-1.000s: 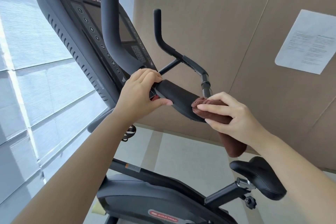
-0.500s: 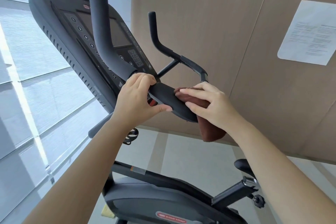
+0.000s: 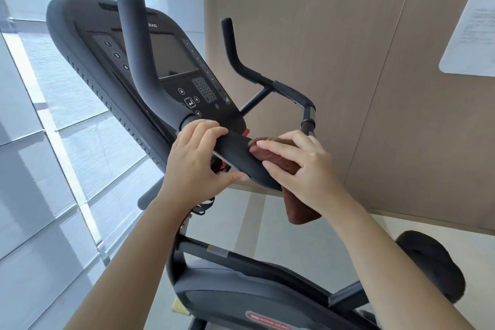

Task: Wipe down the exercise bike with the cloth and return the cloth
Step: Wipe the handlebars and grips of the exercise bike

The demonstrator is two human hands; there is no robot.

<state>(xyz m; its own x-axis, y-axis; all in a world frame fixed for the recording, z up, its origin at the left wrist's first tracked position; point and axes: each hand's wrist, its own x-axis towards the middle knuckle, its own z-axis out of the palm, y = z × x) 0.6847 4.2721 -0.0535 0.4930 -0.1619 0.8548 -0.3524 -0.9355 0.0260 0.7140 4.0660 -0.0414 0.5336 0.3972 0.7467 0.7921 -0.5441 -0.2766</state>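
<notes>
Wiping is under way at the handlebars of the exercise bike (image 3: 241,286), and from where I stand the job looks somewhere in its middle, not near its end. The right hand (image 3: 302,169) has the brown cloth (image 3: 298,209) bunched over the near end of the black pad (image 3: 237,153) that runs between the two hands. Its fingers are spread and bent over the fabric, pressing it to the pad, and a tail of cloth hangs loose below the wrist. The left hand (image 3: 195,163) steadies the same pad at its upper end, fingers curled over the top edge and thumb hooked underneath, so it grips the pad itself and touches no cloth.

What has been cleaned cannot be read from the surfaces: no streaks, damp patches or dust lines show on the console (image 3: 171,61), the tall left grip (image 3: 136,43), the far right bar (image 3: 241,67) or the seat (image 3: 431,268). My guess is that the pad is the part in hand, and that the lower frame and seat, well apart from both hands, likely wait their turn.

Returning the cloth is plainly not done, since it is in the right hand. No hook, rack or shelf for it is in sight, only a paper sheet (image 3: 471,29) on the wall panel.
</notes>
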